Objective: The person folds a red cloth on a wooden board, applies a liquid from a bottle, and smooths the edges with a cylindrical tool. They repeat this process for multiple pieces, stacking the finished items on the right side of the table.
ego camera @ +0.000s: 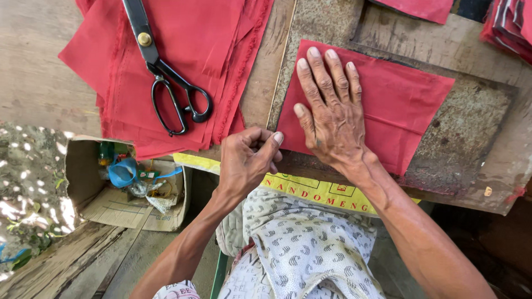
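My right hand [331, 108] lies flat, fingers spread, on a red cloth piece [399, 105] that rests on a worn board [471, 127]. My left hand [247, 158] is curled at the cloth's near left corner, thumb and fingers pinched together at its edge. Whether the fingers grip the cloth itself is hard to tell. A stack of red cloth pieces [105, 61] lies to the left with black scissors [166, 77] on top, blades shut.
A wooden table [33, 66] carries everything. An open cardboard box [83, 171] with blue tape and scraps sits below its left edge. More red cloth [512, 25] is piled at the far right, another piece [421, 8] at the top. A yellow sheet [321, 191] hangs at the near edge.
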